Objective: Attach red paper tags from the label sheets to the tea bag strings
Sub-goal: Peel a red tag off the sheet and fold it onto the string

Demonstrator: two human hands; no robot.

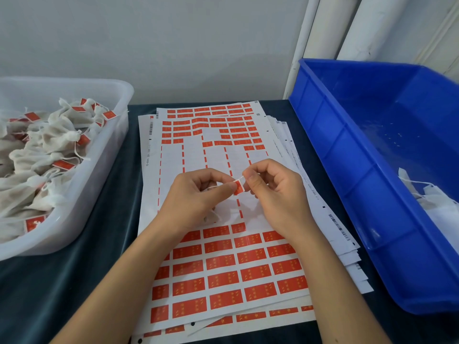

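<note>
A stack of white label sheets point(223, 269) with rows of red tags lies in the middle of the dark table; the top sheet's middle rows are stripped bare. Above it, my left hand point(196, 194) and my right hand point(273, 187) meet. Both pinch one small red tag point(239, 187) folded over a white string point(240, 178). A white tea bag point(211, 216) hangs under my left hand, mostly hidden by it.
A clear plastic tub point(99, 155) at the left holds several tea bags with red tags on their strings. A blue plastic crate point(347, 170) at the right holds a few untagged white tea bags point(432, 202). White pipes stand behind the crate.
</note>
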